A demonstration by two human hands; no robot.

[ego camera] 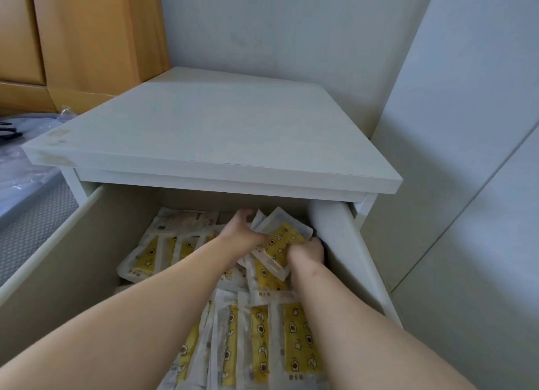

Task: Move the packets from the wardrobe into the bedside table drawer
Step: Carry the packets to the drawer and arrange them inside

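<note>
Mostly yellow, star-printed packets [300, 351] fill drawer [73, 258].

Table [210, 133] in a corner: wall [277, 33] behind it, panel [466, 156] at its right, bed [26, 203] at its left, cupboard [87, 33] behind-left. Drawer [73, 258] pulled out under the table top, toward the person. Packets [262, 346] lie in the drawer, overlapping, from front to back. Both hands in the drawer's back right, just below the table's front edge. Left hand [242, 235] grips a bunch [287, 239] from the left, right hand [306, 252] from the right, near the drawer's right wall.
</note>
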